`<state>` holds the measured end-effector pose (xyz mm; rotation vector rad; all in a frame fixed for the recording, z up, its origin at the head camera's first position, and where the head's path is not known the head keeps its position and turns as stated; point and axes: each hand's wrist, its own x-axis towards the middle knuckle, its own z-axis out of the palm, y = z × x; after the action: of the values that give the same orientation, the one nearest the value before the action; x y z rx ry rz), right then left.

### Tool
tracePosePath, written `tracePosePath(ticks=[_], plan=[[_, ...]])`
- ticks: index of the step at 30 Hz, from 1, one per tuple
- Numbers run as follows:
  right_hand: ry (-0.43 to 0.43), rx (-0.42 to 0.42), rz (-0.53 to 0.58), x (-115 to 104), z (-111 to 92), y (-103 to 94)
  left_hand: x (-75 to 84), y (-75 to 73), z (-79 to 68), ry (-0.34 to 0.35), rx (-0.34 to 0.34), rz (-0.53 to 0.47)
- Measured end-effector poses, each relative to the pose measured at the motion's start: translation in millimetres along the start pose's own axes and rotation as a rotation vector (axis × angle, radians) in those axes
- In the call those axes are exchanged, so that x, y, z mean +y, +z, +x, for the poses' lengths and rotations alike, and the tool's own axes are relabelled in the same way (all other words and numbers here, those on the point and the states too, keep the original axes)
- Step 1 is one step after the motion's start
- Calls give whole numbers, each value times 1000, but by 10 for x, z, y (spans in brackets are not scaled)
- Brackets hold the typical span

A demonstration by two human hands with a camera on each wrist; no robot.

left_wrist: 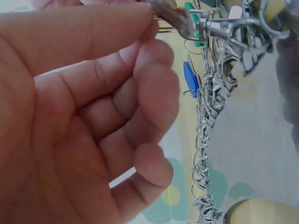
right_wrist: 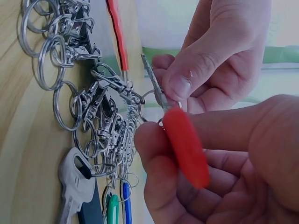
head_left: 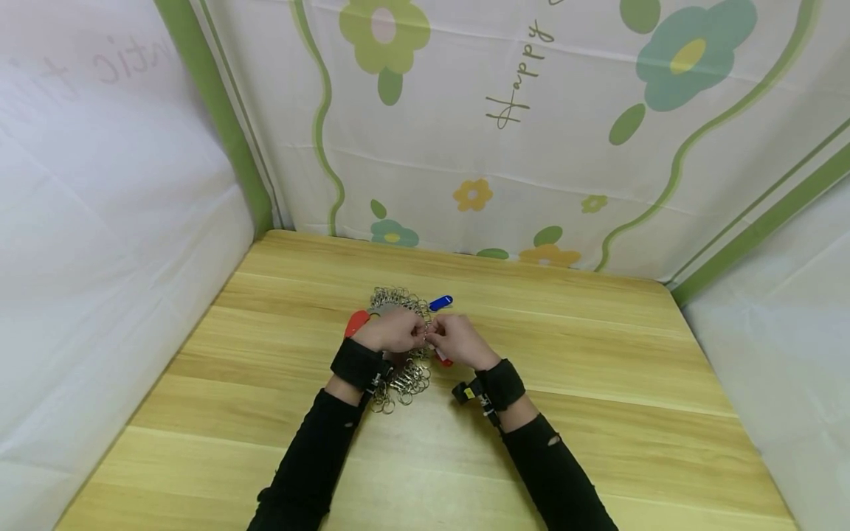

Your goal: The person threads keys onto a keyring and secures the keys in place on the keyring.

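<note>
In the head view, my left hand (head_left: 397, 330) and right hand (head_left: 460, 341) meet over a bunch of silver snap hooks with split rings (head_left: 410, 380). My right thumb and index finger pinch a key with a red plastic head (right_wrist: 186, 148), its metal blade pointing away from my palm. My left thumb and finger pinch a split ring (right_wrist: 144, 108) beside that blade; their tips partly hide it. The ring hangs from a snap hook (left_wrist: 223, 29) in the row. A silver key (right_wrist: 77, 182) hangs lower in the bunch.
A blue-headed key (head_left: 440, 302) lies just beyond my hands. A green-headed key (right_wrist: 113, 210) is beside it. At the left of the bunch is a flat red piece (head_left: 356, 323). The wooden table (head_left: 598, 383) has white flowered cloth (head_left: 478, 155) behind and at its sides.
</note>
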<state>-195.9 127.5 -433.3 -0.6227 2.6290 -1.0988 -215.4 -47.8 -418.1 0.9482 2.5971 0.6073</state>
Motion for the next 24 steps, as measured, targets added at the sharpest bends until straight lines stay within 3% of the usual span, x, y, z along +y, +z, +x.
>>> tracePosePath(ticks=[8,24], plan=[[-30,-17,4,-16,-17,-7,4,5,2,-34,-11,-25],[-22,-2,0,20,-3,-9,27,-25,-13,-1,8,4]])
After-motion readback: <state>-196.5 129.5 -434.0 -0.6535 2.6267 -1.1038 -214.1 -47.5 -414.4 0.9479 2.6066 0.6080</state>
